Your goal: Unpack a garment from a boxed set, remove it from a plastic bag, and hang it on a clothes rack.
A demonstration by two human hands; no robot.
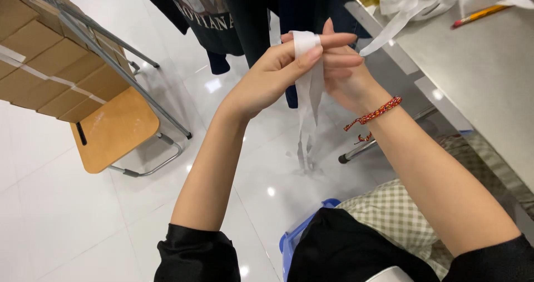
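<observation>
One glossy white tiled floor spans the view. One grey metal table stands at the right, smooth and matt. One chair with a flat wooden seat and bent steel-tube legs stands at the left; it carries a stack of taped brown cardboard boxes, whose exact count cannot be told. One blue plastic stool edge shows below the person's lap, beside one checked fabric cushion.

Two bare hands are raised in front of the chest, forearms converging upward from black sleeves. The left hand is closed in a pinch: thumb and forefinger press one white fabric strip against the extended fingers of the right hand. The right hand's fingers are straight, with the strip looped over the forefinger. The strip is thin, soft and flat; its free end hangs down between the wrists, well above the floor.

One red braided bracelet circles the right wrist. A loose heap of white strips and one orange pencil lie on the table.
</observation>
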